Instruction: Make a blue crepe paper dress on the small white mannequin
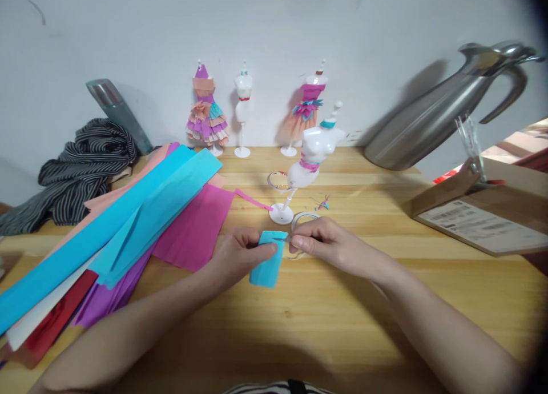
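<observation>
Head view, watched from my remote seat. Risk, in my judgement: the blue paper (pixel 264 274) could tear or crease should the thin metal tool (pixel 283 240) snag near its top edge; a stray knock could topple the mannequin (pixel 315 145) beyond. Left hand (pixel 240 252): thumb and fingers pinching the paper above the table (pixel 299 331). Right hand (pixel 327 244): fingertips closed around the tool, its tip at the paper's upper part.

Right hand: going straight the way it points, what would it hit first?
Probably the turquoise piece in the left hand; the thin tool in the right hand overlaps it, though depth is unclear.
</observation>
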Tool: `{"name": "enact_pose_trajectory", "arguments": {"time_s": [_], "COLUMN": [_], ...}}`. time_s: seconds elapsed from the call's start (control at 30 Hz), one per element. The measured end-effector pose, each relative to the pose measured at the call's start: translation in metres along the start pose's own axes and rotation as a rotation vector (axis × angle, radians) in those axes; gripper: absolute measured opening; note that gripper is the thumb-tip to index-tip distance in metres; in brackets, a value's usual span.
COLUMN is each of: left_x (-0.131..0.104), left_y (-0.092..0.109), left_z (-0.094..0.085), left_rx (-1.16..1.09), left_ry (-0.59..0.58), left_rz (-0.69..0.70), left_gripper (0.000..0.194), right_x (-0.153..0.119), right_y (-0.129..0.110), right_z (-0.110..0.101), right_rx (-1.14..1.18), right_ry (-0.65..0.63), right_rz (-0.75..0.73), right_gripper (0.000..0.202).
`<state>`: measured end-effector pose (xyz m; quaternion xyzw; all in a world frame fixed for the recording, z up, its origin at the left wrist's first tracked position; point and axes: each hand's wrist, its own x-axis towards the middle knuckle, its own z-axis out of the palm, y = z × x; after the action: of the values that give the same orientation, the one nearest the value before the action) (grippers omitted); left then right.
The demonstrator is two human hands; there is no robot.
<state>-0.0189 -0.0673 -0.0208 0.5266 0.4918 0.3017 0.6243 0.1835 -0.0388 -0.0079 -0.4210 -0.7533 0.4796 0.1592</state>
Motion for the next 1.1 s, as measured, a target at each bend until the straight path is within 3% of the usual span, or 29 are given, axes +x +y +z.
{"name": "enact_pose_trajectory", "arguments": {"time_s": [0.7, 1.1], "left_x": [0.0024, 0.0040], "left_y": [-0.0056, -0.0087], "left_z": [-0.0020, -0.0023], "left_rx": [-0.157, -0.140], "left_ry": [-0.066, -0.073], "left_rz": [-0.007, -0.015], "left_gripper": [0.026, 0.030], "right_x": [0.0006, -0.0002], "right_y": [0.0021, 0.0014], "right_z": [0.0006, -0.0011], "right_rx": [0.064, 0.126], "right_ry": [0.009, -0.023], "right_rz": [0.033, 0.067], "right_gripper": [0.058, 0.059]}}
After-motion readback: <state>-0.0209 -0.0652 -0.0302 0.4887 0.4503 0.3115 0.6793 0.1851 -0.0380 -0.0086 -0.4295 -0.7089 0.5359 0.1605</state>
